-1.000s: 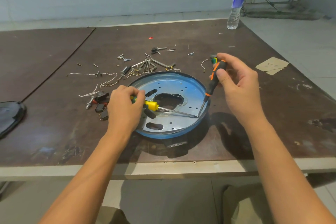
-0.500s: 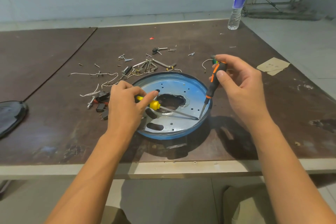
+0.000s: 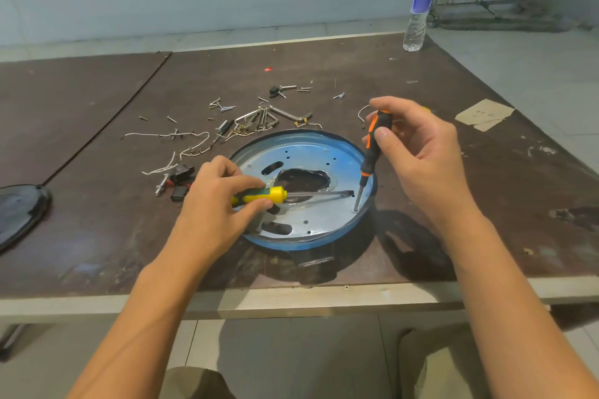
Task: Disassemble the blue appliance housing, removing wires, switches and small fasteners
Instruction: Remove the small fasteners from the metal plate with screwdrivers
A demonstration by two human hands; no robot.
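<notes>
- The worktop carries the whole job; a water bottle is stood at its far right corner.
- The blue housing is laid flat, open side up, near the middle of the front edge. It is placed between the two hands, with its left rim covered by one and its right rim overhung by the other.
- The left hand is now stretched along the yellow screwdriver, whose handle is pinched between thumb and forefinger. A second ago that handle was wrapped in a closed fist, so the grip has been loosened, likely for finer steering.
- The right hand is kept above the right rim, hardly shifted. The orange screwdriver is pinched near its top by thumb and fingertips.
- The yellow tool is laid almost flat across the central hole, its blade ending just beside the other tool's tip.
- The orange tool is held nearly upright, tip set inside the right rim; whether a screw is seated there cannot be told. A last fastener is probably being worked.
- Pulled wires, switches and screws are scattered behind and left of the housing, which is judged largely stripped.
</notes>
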